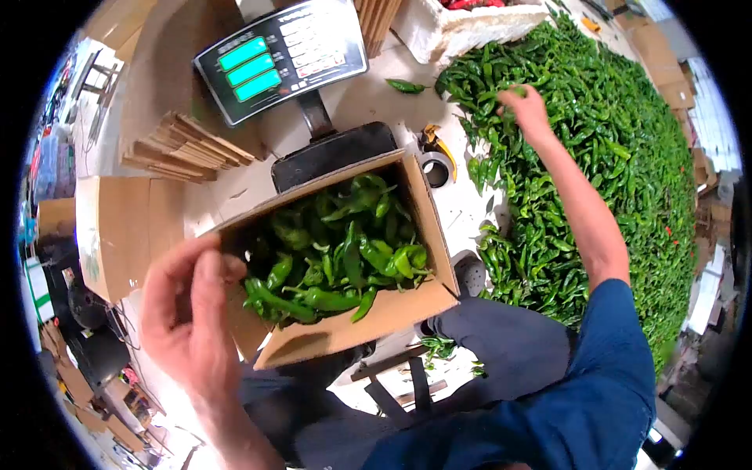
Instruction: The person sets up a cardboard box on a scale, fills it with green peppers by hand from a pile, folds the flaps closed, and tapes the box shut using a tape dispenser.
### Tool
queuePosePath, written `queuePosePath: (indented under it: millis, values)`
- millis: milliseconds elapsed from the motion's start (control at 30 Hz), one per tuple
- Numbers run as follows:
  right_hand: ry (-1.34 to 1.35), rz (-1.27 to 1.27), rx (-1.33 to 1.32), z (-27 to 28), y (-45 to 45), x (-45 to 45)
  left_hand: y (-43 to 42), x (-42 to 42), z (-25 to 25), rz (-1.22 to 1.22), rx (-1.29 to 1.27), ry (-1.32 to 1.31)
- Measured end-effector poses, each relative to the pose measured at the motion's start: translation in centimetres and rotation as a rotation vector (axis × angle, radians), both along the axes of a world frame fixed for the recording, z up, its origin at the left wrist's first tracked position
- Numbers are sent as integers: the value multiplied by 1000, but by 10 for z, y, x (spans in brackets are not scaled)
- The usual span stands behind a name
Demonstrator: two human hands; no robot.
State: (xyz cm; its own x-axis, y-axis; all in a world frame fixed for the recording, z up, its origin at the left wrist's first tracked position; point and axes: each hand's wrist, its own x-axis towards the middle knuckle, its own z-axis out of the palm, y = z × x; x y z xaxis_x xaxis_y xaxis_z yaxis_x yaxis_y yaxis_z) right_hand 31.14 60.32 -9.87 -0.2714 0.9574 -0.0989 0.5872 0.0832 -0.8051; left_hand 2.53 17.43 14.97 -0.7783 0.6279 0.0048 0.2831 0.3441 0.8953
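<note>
The right hand (525,113) is at the far left edge of the pile (583,180), the nearer hand to it; its fingers are drawn in narrow around a bit of green, too blurred to tell whether a pepper is gripped. The pile stretches far to near, right of the box (442,235), whose long axis runs left to right, right end slightly farther. The left hand (192,329) curls at the box's left end, contact unclear. Glossy, tapering, creased peppers (321,298) lie inside matt brown cardboard.
</note>
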Motion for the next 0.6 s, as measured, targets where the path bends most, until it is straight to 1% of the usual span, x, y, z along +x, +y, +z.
queuePosePath:
  millis: [33,100,167,233,300,367,433,467,500,567,600]
  values:
    - [314,-74,-230,44,-8,-2,-2,-4,1,32,68,-37]
    - [496,67,-254,135,-57,-23,-6,-10,6,65,92,4]
    - [559,253,-230,203,-117,-45,-9,-15,9,86,162,2]
    - [462,506,2,242,-175,-69,-16,-26,4,80,241,-42]
    - [278,721,334,257,-222,-92,-20,-29,8,96,294,-78]
    - [265,759,125,261,-269,-114,-25,-35,6,99,337,-99]
    - [155,812,182,255,-294,-134,-30,-38,10,92,371,-132]
    - [87,803,132,256,-300,-141,-31,-41,12,96,390,-132]
    - [107,812,190,245,-298,-146,-32,-43,14,103,404,-138]
    - [84,739,90,257,-296,-147,-37,-43,15,116,460,-184]
    - [122,713,144,260,-294,-142,-39,-46,14,109,491,-212]
